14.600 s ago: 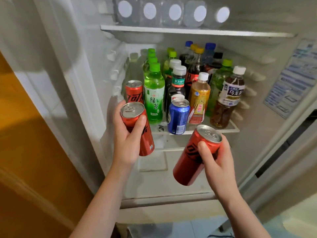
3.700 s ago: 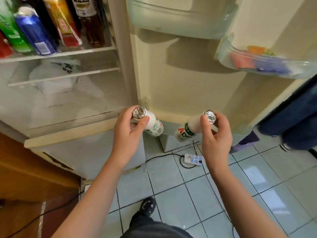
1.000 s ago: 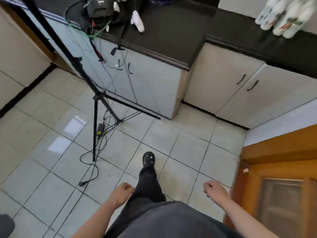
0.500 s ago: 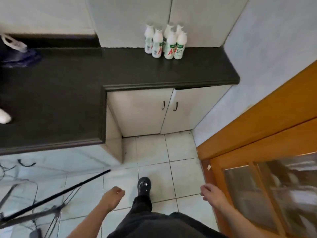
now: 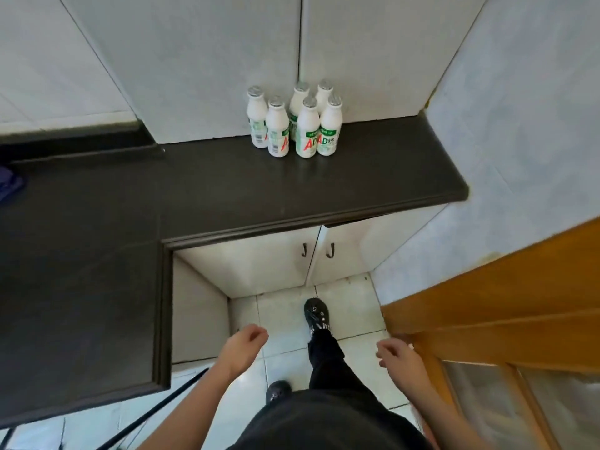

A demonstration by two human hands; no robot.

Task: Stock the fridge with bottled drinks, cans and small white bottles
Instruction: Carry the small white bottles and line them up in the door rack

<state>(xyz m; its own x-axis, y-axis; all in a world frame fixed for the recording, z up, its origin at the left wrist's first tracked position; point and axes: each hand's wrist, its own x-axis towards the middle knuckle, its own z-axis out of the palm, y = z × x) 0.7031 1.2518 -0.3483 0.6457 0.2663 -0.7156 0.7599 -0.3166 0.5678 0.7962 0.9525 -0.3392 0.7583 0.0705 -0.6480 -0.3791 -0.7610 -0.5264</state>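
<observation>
When we reach for the bottles: six small white bottles (image 5: pixel 297 125) stand packed together, several touching, so fingers closing on a front one could knock its neighbours over.
Counter: on the dark counter (image 5: pixel 194 190) a toppled bottle could roll; we judge the open right end the likeliest place for a drop.
Silver caps: squeezing near the tops might dent the seals, so we would grip the bodies.
Left hand: our left hand (image 5: pixel 248 341) hangs low over the floor tiles, fingers loosely curled, holding nothing.
Right hand: our right hand (image 5: pixel 394 352) hangs near the wooden door (image 5: pixel 487 303), fingers loosely curled, also empty.
Bottles to hands: upright at the back of the counter against the wall, ahead of us and well apart from both hands.
Fridge: out of view, so we cannot judge the carry.
</observation>
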